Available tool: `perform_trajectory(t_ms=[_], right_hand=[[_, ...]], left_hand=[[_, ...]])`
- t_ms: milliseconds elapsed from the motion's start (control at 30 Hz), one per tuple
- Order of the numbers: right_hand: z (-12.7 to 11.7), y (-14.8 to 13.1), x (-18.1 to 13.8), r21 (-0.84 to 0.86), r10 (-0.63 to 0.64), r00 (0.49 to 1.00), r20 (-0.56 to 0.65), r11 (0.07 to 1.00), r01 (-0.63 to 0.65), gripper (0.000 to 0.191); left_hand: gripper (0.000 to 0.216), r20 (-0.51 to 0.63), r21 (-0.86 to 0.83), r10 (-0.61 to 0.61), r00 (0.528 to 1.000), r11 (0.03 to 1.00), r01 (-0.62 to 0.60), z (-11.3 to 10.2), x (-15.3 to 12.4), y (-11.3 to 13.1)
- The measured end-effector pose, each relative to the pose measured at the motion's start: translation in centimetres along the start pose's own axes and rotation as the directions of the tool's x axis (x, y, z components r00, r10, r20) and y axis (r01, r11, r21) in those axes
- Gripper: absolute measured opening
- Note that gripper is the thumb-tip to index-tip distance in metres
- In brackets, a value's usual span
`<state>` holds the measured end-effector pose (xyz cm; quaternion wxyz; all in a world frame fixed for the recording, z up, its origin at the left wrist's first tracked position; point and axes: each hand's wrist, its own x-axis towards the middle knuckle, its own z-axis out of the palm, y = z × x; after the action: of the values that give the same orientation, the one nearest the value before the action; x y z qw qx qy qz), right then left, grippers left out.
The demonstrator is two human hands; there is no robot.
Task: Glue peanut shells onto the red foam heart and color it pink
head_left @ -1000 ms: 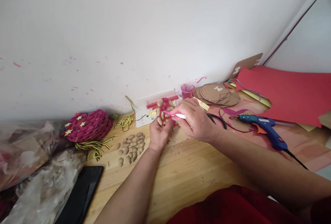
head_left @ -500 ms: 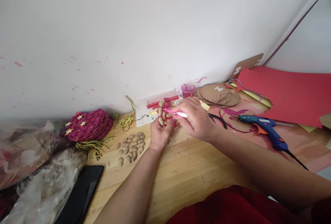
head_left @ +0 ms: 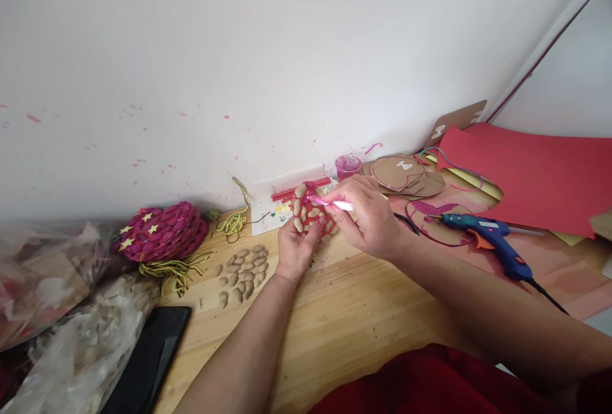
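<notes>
My left hand [head_left: 299, 246] is closed on the lower left edge of a red disc covered in peanuts [head_left: 313, 213], its thumb lying over the front. Most of those peanuts are bare tan, while a patch near the top is painted pink. In my right hand [head_left: 371, 216] is a paintbrush [head_left: 342, 205] with a white handle and pink-stained front end, pinched between thumb and fingers. The brush tip meets the peanuts at the upper middle of the disc. Loose peanuts [head_left: 246, 267] lie on the table left of my left hand.
Behind the disc stands a cup of pink paint [head_left: 348, 166]. A blue glue gun [head_left: 497, 235] and cardboard cutouts [head_left: 399, 173] lie right, near red paper [head_left: 535, 171]. Left are stacked pink peanut discs [head_left: 165, 230], yellow-green yarn [head_left: 233, 225], plastic bags [head_left: 90, 344] and a black tray-like object [head_left: 153, 350].
My right hand and the paintbrush have shifted slightly to the right, the brush lying a little flatter. My left hand holds the disc in nearly the same place.
</notes>
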<state>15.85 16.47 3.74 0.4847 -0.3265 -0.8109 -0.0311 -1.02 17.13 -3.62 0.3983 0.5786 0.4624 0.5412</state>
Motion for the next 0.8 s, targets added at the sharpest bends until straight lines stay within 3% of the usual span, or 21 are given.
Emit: perform_trajectory(t_ms=[433,600,800], right_hand=[[-1.2,0.4,0.8,0.06,0.16,0.984,-0.08,0.986,-0.155,0.004],[-1.2,0.2,0.8,0.126,0.199,0.979,-0.049,0.973,-0.192,0.005],[-1.5,0.4,0.9,0.062,0.195,0.977,-0.083,0.98,-0.19,0.005]], left_hand=[[0.024,0.015,-0.005,0.079,0.997,0.997,-0.079,-0.1,0.2,-1.0],[0.025,0.018,0.011,0.094,0.995,0.996,-0.094,-0.1,0.3,-1.3],[0.025,0.044,-0.003,0.092,0.995,0.996,-0.092,-0.1,0.2,-1.4]])
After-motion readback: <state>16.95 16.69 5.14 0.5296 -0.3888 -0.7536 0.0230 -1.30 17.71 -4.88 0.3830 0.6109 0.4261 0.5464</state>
